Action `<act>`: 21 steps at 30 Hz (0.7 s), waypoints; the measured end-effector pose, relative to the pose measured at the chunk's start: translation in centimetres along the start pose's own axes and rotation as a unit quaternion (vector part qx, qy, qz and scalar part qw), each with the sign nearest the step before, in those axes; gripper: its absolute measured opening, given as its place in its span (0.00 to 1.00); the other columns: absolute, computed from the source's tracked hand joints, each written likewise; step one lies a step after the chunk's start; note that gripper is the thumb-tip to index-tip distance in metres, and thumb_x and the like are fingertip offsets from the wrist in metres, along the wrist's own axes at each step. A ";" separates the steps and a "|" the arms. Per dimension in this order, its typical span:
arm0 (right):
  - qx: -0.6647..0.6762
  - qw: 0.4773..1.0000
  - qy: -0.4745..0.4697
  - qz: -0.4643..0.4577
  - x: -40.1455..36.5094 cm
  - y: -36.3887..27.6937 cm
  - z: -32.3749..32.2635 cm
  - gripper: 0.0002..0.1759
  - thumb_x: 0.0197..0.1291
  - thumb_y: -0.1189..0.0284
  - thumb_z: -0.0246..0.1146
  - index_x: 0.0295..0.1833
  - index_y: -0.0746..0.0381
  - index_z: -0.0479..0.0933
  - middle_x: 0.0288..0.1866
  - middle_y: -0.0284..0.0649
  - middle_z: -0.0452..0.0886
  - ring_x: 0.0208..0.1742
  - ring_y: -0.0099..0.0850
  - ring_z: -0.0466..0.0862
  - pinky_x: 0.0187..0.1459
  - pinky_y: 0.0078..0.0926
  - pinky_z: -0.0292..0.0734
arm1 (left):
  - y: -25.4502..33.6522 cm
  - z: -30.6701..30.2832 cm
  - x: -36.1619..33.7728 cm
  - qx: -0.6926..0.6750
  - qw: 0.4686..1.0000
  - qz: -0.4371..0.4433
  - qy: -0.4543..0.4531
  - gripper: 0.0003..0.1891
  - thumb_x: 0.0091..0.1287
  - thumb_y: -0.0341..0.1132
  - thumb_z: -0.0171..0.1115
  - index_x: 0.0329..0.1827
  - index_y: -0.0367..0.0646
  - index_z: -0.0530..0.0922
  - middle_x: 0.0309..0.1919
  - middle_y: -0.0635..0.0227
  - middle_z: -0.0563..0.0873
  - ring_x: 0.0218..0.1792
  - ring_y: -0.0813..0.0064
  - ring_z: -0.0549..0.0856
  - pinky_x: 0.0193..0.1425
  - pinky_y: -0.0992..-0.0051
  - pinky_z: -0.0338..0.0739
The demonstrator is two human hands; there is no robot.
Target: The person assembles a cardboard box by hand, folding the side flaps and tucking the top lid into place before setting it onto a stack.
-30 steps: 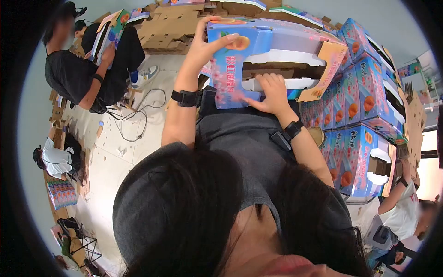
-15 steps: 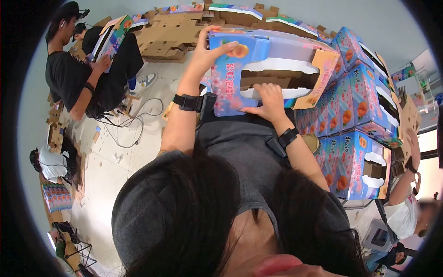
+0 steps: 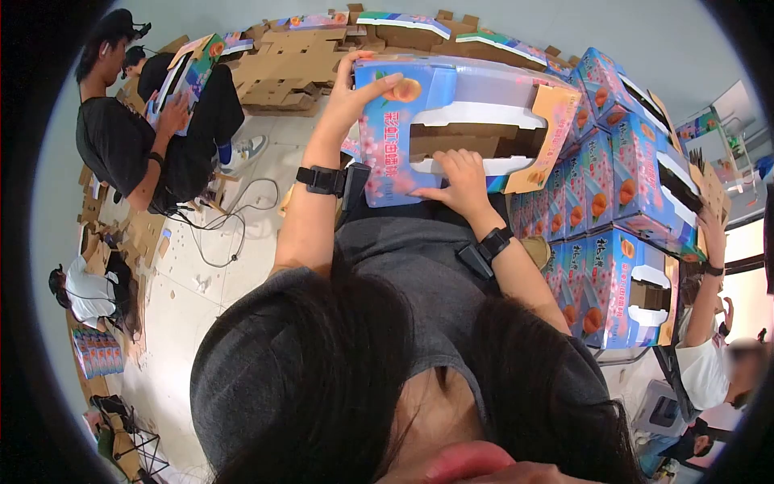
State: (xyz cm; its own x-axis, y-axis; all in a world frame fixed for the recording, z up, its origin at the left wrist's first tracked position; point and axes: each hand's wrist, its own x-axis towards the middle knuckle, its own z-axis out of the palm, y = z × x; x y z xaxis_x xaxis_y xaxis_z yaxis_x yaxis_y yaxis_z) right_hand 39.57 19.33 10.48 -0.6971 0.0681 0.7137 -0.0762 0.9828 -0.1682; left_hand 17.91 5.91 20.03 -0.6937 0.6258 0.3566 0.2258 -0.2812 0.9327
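Note:
A blue and pink fruit carton point(image 3: 387, 153) with a cut-out window lies across my lap, peach pictures and pink lettering on its side. My left hand point(image 3: 359, 93) grips its left end, thumb on the printed face near the peach and fingers over the far edge. At the lower edge of the window is my right hand point(image 3: 461, 179), its fingers reaching over the rim into the opening and its thumb on the printed panel. Brown cardboard shows inside the window.
Stacked finished cartons point(image 3: 609, 274) stand at the right, with a co-worker's raised arm point(image 3: 713, 242) beside them. Flattened cardboard point(image 3: 282, 60) lies along the wall. Another person point(image 3: 117, 137) sits at the left holding a carton, near cables point(image 3: 234, 234) on the floor.
The carton and both my hands have shifted slightly left in view, with the same hold. The co-worker's raised hand at the right has moved a little lower and left.

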 end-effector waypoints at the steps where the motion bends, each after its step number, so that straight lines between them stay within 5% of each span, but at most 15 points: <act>1: 0.000 1.000 -0.004 0.003 0.0 0.0 0.0 0.38 0.40 0.39 0.74 0.46 0.60 0.79 0.36 0.39 0.77 0.40 0.40 0.76 0.46 0.37 0.66 | 0.1 0.0 0.0 -0.009 1.000 0.003 0.003 0.33 0.58 0.40 0.79 0.65 0.46 0.72 0.54 0.64 0.81 0.55 0.72 0.82 0.60 0.72 0.77; 21: 0.003 1.000 0.004 -0.005 -0.2 0.0 -0.1 0.37 0.41 0.39 0.76 0.44 0.60 0.79 0.39 0.39 0.80 0.42 0.39 0.79 0.47 0.36 0.67 | 0.0 0.3 -0.2 -0.043 0.999 0.000 0.012 0.36 0.54 0.41 0.82 0.63 0.44 0.71 0.53 0.63 0.81 0.55 0.72 0.81 0.61 0.72 0.75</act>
State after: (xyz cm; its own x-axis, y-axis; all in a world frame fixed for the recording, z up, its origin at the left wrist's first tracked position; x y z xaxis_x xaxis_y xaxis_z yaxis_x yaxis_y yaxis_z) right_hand 39.79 19.29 10.46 -0.6911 0.0589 0.7203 -0.0872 0.9826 -0.1639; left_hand 18.29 6.01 19.94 -0.7104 0.6086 0.3534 0.1669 -0.3421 0.9247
